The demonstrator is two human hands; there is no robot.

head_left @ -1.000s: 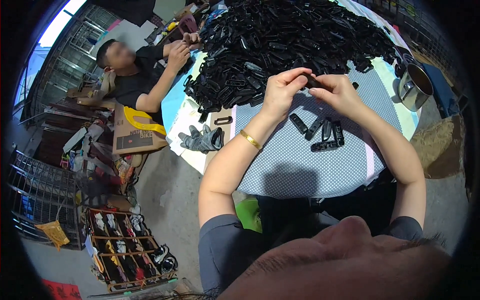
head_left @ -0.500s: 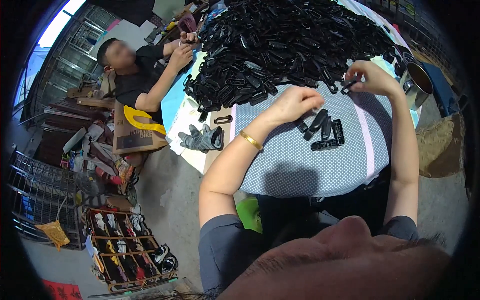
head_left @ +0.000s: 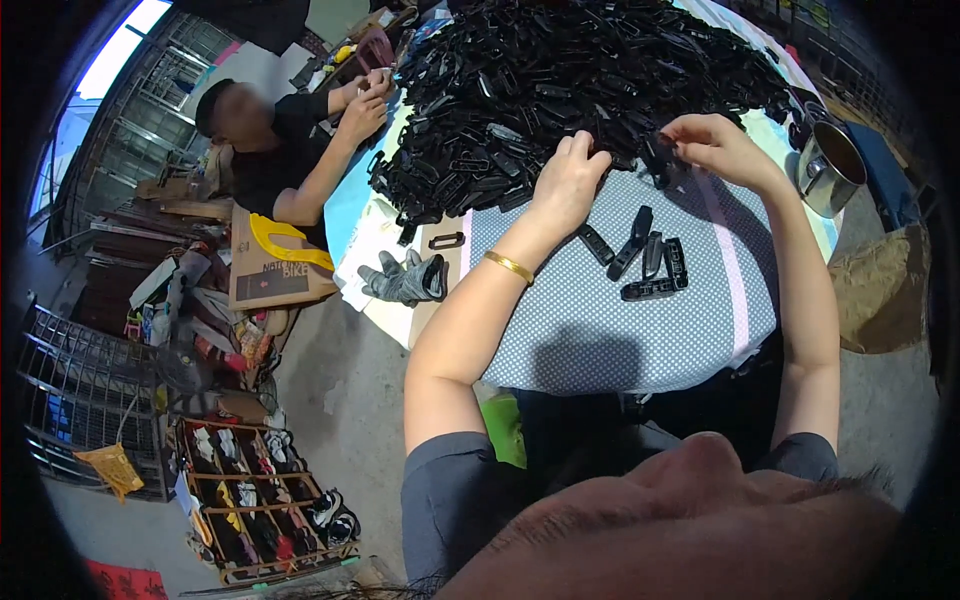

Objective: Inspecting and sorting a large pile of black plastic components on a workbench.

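Left hand (head_left: 572, 180) (10–11 o'clock) and right hand (head_left: 722, 153) (1 o'clock) are apart, beyond five loose black parts (head_left: 650, 257) on the table (head_left: 640, 345); grip indeterminable. Black pile (head_left: 580, 85): 11–12 o'clock.

- A bright opening (head_left: 112, 62) at upper left is blown out to white.
- Fairly bright light covers the dotted cloth (head_left: 690, 350); a soft-edged dark shadow (head_left: 588, 362) falls on it, lower centre.
- Small glints dot the black parts (head_left: 600, 90) at top, their detail merging.
- Fisheye distortion bows the wire racks (head_left: 85, 400) at left; black vignetting rings the frame.
- The co-worker's face (head_left: 242, 112) is blurred.
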